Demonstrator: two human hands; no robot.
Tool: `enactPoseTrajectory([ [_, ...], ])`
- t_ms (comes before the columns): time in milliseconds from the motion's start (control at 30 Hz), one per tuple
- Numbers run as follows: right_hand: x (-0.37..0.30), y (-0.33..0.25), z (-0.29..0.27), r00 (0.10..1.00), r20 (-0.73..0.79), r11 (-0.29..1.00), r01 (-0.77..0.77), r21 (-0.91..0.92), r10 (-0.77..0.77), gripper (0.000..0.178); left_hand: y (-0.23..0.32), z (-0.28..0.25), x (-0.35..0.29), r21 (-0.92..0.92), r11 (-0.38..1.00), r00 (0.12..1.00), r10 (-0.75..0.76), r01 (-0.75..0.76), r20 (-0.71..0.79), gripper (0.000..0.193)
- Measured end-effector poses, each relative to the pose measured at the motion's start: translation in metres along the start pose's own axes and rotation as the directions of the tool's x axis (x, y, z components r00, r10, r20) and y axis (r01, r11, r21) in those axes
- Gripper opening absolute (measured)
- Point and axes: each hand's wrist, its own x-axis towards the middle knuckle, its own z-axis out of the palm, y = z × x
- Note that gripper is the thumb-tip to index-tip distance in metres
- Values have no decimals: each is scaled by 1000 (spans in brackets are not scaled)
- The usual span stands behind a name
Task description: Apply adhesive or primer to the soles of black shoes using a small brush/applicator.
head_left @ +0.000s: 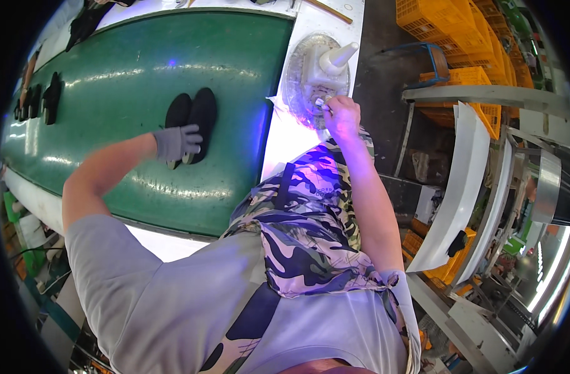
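On the green belt surface (129, 112), a pair of black shoes (202, 111) lies side by side, toes pointing away from me. My left hand (176, 143), in a grey glove, reaches in from the left with its fingers curled over the heel end of the pair. At the right, my bare right hand (342, 117) is closed in a pinch over the near edge of a round, stained tray (292, 81). A small whitish thing (320, 103) shows at its fingertips; its kind is unclear. In the tray stands a white bottle with a cone nozzle (335, 61).
Several dark shoes (51, 98) sit farther left on the belt. A white ledge (279, 146) runs along its right side. Yellow crates (447, 25) are stacked at the far right, near a blue-framed stool (436, 62) and a metal rack (484, 95).
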Motion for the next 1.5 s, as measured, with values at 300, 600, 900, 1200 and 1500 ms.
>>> enactPoseTrajectory([
  [300, -1, -1, 4, 1000, 29, 993, 6, -119, -2, 14, 48, -22, 58, -536, 484, 420, -873, 691, -247, 78],
  [600, -2, 2, -7, 946, 138, 956, -295, -12, 293, 15, 18, -15, 68, -647, -47, 210, -926, 761, 314, 80],
  [900, -28, 28, -16, 619, 154, 582, -781, 229, 770, 26, 30, -7, 96, -709, -703, 231, -680, 63, 695, 42],
  [1200, -38, 35, -44, 488, 491, -122, -609, 784, 722, 12, 42, -49, 142, -282, -473, 495, -869, -835, -9, 52],
  [1500, -10, -7, -101, 822, 153, 182, -296, 938, 549, 19, 52, -192, 156, -486, 872, 191, -468, -63, -863, 57],
])
